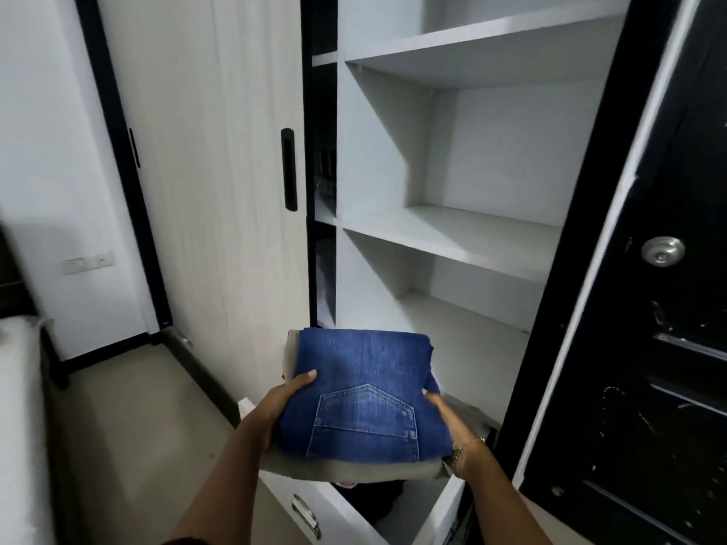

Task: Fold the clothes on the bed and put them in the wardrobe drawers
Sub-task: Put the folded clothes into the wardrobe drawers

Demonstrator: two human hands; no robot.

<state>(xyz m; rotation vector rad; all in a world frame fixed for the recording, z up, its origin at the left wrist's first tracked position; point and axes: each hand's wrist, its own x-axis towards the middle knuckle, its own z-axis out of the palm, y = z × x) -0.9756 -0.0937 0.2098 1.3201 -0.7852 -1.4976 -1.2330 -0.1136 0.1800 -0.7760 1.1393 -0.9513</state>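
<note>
Three bare white shelves (452, 238) fill the open wardrobe (377, 151), its sliding door (220, 171) pushed left and a dark door with a round metal knob (663, 250) on the right. Below, a white drawer (342, 509) stands pulled out with dark clothing inside; the bed (15, 407) edges in at far left. Both hands grip a stack over the drawer: folded blue jeans (366, 391) atop a grey folded garment (354, 468). Left hand (283, 403) clasps its left side, thumb on the denim; right hand (452, 422) clasps the right side.
</note>
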